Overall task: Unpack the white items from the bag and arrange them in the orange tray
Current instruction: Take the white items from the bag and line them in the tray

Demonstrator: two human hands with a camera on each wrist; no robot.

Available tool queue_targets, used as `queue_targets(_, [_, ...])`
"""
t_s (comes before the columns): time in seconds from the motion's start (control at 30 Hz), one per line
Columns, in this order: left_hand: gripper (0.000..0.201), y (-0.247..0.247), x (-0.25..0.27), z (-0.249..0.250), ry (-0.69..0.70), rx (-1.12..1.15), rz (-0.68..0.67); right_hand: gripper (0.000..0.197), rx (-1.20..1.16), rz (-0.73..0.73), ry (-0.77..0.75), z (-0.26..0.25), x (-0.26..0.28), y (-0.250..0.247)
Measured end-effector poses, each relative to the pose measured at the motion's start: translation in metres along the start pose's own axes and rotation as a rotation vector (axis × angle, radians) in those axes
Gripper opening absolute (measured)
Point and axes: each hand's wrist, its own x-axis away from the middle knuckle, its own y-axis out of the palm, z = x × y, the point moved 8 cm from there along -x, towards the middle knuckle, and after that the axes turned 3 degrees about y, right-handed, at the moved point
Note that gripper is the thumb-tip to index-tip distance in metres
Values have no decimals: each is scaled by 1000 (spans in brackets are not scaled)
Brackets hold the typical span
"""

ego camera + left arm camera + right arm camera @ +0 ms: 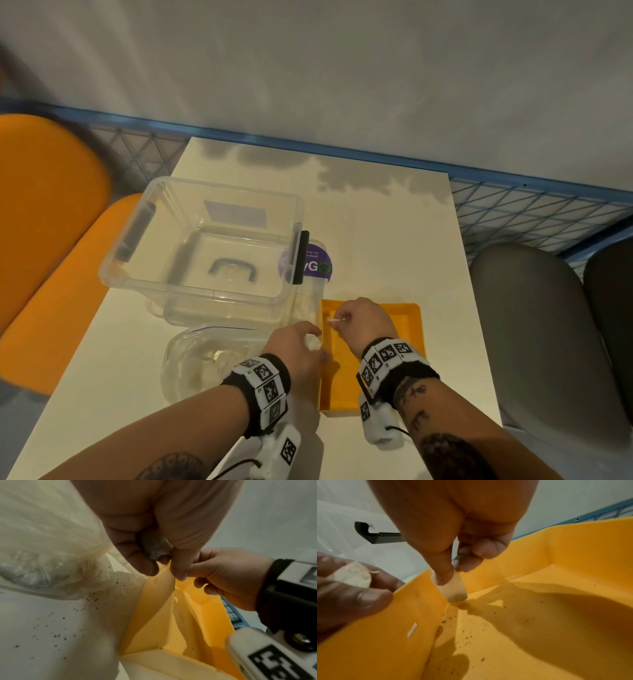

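Observation:
The orange tray (412, 329) lies at the table's near right. My right hand (337, 320) is over the tray's far left corner and pinches a small white item (455, 589) between thumb and fingers, its lower end at the tray floor (556, 582). My left hand (313, 342) is at the tray's left rim (154, 622) and grips another white item (155, 547) in its curled fingers. The clear zip bag (205, 359) lies on the table just left of my left hand, with a few small things still inside (34, 573).
A large clear plastic bin (205, 240) with black latches stands behind the bag, touching the tray's far left corner. A purple round sticker (318, 262) is on the table beside it. Dark crumbs speck the tray floor and table. Chairs flank the table.

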Motion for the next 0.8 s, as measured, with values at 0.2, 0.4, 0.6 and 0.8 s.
queue_targets(0.2, [47,1,2,1,16,-34,-44,18,27,34,-14,-8,-3,-2])
queue_targets(0.4, [48,2,0,1,2,-44,-65,12,59,-77,61,-5,-7,-1])
queue_targets(0.6, [46,3,-1,0,5,-45,-72,8,134,-183,69,-3,-7,6])
queue_targets(0.8, [49,3,-1,1,0,-67,-88,12,157,-37,12,-12,-11,-1])
